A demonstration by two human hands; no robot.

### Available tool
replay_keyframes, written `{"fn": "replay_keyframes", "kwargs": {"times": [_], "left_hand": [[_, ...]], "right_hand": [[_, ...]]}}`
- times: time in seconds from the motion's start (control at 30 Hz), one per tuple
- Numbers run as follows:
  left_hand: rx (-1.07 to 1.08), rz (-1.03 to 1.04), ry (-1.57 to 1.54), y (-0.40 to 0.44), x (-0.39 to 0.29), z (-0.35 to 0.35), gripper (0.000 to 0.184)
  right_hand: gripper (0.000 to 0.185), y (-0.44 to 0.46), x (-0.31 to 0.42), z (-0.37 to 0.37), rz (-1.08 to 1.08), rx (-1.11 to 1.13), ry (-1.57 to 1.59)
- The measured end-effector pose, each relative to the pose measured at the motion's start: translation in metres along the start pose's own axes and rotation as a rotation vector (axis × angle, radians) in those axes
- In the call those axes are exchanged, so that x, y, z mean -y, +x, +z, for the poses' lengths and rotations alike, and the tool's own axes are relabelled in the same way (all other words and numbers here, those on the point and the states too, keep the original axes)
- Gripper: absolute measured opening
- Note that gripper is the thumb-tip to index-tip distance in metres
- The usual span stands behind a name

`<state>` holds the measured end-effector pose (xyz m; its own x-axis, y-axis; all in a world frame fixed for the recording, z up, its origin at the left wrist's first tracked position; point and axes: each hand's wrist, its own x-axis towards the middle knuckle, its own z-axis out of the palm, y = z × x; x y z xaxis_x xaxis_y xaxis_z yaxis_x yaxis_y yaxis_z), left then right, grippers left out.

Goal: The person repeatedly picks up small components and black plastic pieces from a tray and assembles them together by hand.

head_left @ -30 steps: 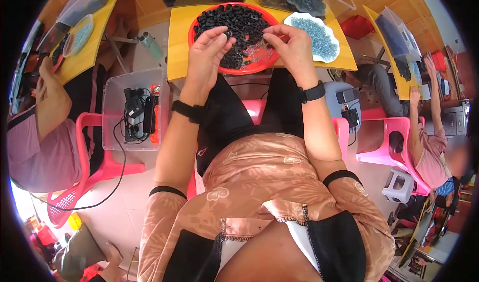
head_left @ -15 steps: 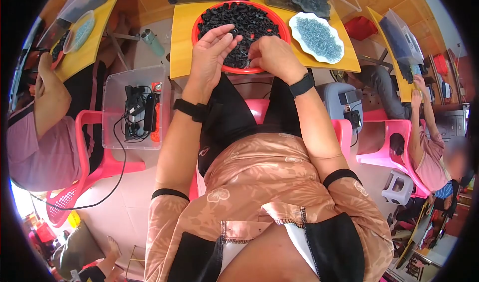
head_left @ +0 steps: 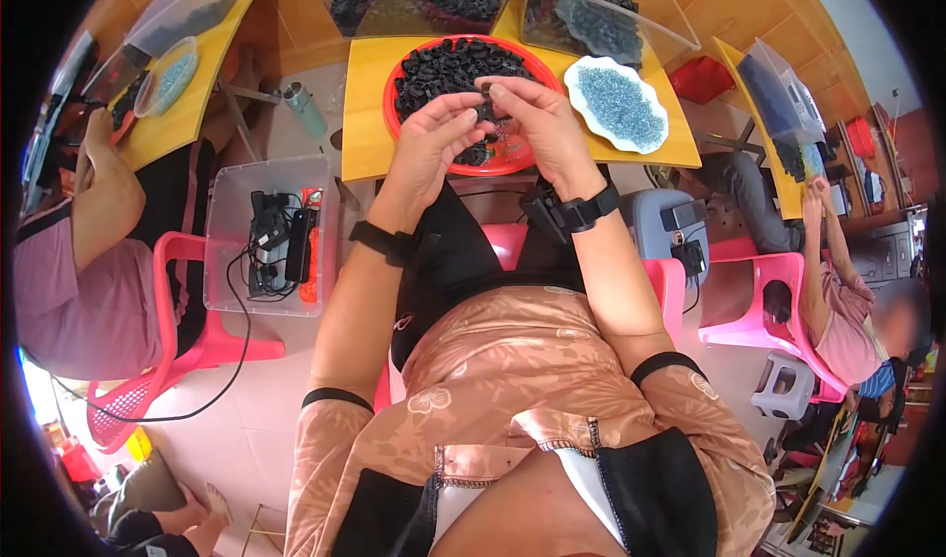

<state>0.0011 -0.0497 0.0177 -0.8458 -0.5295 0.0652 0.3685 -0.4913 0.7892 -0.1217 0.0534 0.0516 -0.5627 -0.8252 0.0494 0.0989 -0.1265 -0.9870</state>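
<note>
My left hand and my right hand meet over the near part of a round red tray. Inside the tray lies a heap of small black parts. The thumb and fingers of my left hand are closed around one small black part. My right hand's thumb and index finger pinch at that same part; its exact shape and anything smaller at the fingertips cannot be made out. To the right of the hands, a white scalloped dish holds many tiny clear bluish pieces.
Two clear bins of black parts stand at the back of the yellow table. A plastic box with cables is on the left, a grey stool on the right. Other people sit at side tables on pink chairs.
My right hand has risen from among the black parts and come to my left hand. The hands now meet at the fingertips. The view has tilted, showing more of the back bins.
</note>
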Motion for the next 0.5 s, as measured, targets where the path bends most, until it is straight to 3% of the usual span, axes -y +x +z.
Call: {"fn": "replay_keyframes", "kwargs": {"times": [0.17,0.27,0.37,0.5], "left_hand": [[-0.008,0.002,-0.074,0.0,0.0,0.0,0.022],[-0.002,0.007,-0.059,0.004,0.004,-0.007,0.019],[0.01,0.007,-0.066,0.004,0.004,-0.008,0.017],[-0.005,0.013,0.002,0.003,0.004,-0.007,0.017]], "right_hand": [[0.021,-0.004,0.001,0.009,0.035,0.017,0.053],[0.023,-0.006,-0.001,0.012,-0.069,0.035,-0.024],[0.023,0.0,-0.009,0.011,-0.39,0.019,-0.303],[0.017,-0.01,0.007,0.013,-0.595,-0.095,-0.688]]}}
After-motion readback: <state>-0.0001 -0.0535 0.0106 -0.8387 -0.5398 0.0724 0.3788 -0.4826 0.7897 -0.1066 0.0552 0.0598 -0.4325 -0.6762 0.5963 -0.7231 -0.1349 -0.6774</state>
